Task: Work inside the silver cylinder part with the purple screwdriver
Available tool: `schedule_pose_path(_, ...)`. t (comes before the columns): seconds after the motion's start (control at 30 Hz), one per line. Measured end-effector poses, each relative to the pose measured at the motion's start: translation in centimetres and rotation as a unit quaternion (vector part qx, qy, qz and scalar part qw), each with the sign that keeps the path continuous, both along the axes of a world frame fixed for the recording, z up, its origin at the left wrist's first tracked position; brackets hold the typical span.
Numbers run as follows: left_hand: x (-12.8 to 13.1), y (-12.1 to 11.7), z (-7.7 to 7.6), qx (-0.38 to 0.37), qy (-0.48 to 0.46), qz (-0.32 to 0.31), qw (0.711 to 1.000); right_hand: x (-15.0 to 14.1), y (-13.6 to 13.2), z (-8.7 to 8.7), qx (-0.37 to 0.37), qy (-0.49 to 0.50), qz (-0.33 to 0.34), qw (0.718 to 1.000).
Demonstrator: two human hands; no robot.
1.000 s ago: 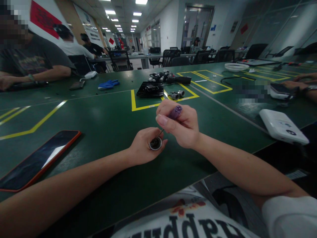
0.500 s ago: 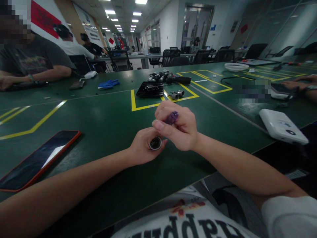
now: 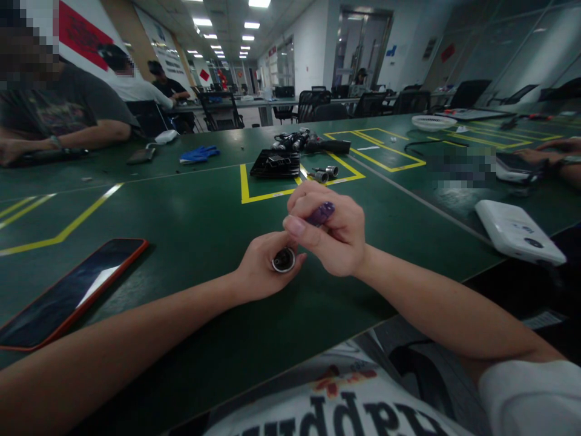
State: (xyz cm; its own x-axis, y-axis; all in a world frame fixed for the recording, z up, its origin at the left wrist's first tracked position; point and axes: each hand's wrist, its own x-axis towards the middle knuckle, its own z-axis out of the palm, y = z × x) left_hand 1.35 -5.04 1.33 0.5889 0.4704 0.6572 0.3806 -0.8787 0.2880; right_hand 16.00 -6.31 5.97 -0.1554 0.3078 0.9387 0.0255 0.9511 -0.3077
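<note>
My left hand is closed around a hollow metal cylinder, whose round open end with a bright rim faces me. Its inside is dark, and the rest of it is hidden by my fingers. Just above and to the right, my right hand is closed on a purple-handled tool; its working end is hidden behind my fingers. Both hands are close together, seemingly touching, above the green table. Beyond them, similar metal cylinders lie beside a black tray holding small parts.
An orange-cased phone lies at left, a white device at right. Farther back are a blue glove, a heap of dark and metal parts and a white basket. People sit at left; another person's hands are at right.
My right hand has shifted slightly to the right, and the purple handle has turned a little in its grip. My left hand and the cylinder have moved only slightly.
</note>
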Motion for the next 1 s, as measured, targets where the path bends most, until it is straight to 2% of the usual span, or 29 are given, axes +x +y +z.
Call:
schedule_pose_path(0.5,0.17,-0.22,0.11,-0.018,-0.009,0.005,1.0,-0.05,0.23,-0.18,-0.005,0.0,0.014,1.0)
schedule_pose_path(1.0,0.04,-0.34,0.32,-0.063,-0.043,0.004,0.997,-0.04,0.09,-0.25,-0.019,0.013,-0.011,1.0)
